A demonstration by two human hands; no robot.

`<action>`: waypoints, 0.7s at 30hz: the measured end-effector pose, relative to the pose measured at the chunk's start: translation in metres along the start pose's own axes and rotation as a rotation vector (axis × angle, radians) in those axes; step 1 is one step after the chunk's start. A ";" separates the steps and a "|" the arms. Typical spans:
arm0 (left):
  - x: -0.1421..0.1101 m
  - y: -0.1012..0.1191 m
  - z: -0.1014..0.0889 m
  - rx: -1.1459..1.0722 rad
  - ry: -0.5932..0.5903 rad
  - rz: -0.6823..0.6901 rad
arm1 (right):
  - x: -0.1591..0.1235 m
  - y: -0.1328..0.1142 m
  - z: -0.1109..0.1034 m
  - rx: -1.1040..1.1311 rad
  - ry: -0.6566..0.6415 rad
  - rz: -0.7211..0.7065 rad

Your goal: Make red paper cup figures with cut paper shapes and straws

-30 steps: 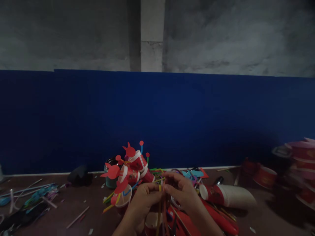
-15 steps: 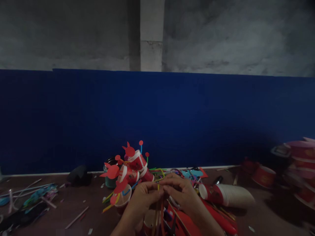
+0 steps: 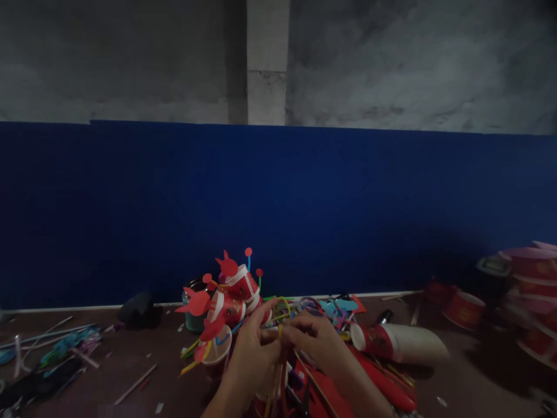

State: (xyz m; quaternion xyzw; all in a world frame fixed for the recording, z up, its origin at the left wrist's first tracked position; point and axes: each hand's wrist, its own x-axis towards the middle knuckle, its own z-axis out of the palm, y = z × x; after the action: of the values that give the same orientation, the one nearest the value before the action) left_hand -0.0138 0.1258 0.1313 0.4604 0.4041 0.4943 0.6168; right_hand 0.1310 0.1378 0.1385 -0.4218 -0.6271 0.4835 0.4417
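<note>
My left hand [image 3: 253, 355] and my right hand [image 3: 314, 342] meet low in the middle of the view, fingers pinched together on a bundle of thin coloured straws [image 3: 278, 374] that hangs down between them. Just behind the hands lies a pile of red paper cups decorated with red paper shapes [image 3: 230, 296] and straw stalks. A stack of red and white paper cups [image 3: 398, 342] lies on its side to the right of my right hand.
The brown table [image 3: 108, 371] is littered with loose straws [image 3: 47, 342] and scraps at the left. A dark lump [image 3: 139, 310] sits by the blue wall panel [image 3: 278, 209]. Red bowls [image 3: 467, 310] and stacked containers [image 3: 528, 284] stand at the right.
My hands have drawn slightly closer together and a bit toward the cup pile, still working the straws. The view has shifted a little.
</note>
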 end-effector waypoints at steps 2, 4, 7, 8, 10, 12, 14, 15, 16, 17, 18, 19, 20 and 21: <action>-0.002 -0.002 0.002 -0.001 -0.042 0.005 | -0.002 -0.001 0.000 0.036 -0.052 0.041; -0.003 -0.004 0.004 0.015 -0.061 0.017 | -0.003 -0.002 0.000 0.049 -0.096 0.073; -0.004 -0.002 0.005 0.054 -0.063 0.027 | -0.005 -0.005 0.001 0.086 -0.092 0.028; -0.005 0.000 0.005 0.063 -0.059 0.017 | -0.005 -0.006 0.001 0.115 -0.088 0.015; -0.006 0.004 0.006 0.052 -0.051 -0.018 | -0.005 -0.007 0.001 0.163 -0.078 0.021; -0.008 0.006 0.007 0.013 -0.107 -0.051 | -0.003 -0.008 0.000 0.176 -0.033 0.032; -0.008 0.003 0.008 -0.005 -0.205 -0.080 | -0.001 -0.008 -0.003 0.157 0.051 0.013; -0.008 0.001 0.009 0.005 -0.238 -0.095 | 0.000 -0.009 -0.005 0.143 0.082 0.005; -0.008 -0.003 0.010 0.033 -0.247 -0.108 | 0.001 -0.010 -0.007 0.132 0.101 0.001; -0.008 -0.006 0.011 0.071 -0.229 -0.119 | 0.002 -0.010 -0.008 0.121 0.111 0.004; -0.008 -0.008 0.012 0.113 -0.201 -0.125 | 0.003 -0.010 -0.009 0.113 0.117 0.014; -0.009 -0.010 0.013 0.149 -0.176 -0.121 | 0.003 -0.010 -0.009 0.106 0.120 0.025; -0.009 -0.011 0.014 0.177 -0.165 -0.109 | 0.004 -0.009 -0.009 0.097 0.125 0.033; -0.010 -0.012 0.015 0.198 -0.161 -0.093 | 0.004 -0.008 -0.009 0.090 0.133 0.041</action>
State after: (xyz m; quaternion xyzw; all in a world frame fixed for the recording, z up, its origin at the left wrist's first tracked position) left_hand 0.0012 0.1127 0.1240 0.5381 0.4208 0.3843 0.6210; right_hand 0.1379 0.1419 0.1479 -0.4451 -0.5653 0.4912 0.4909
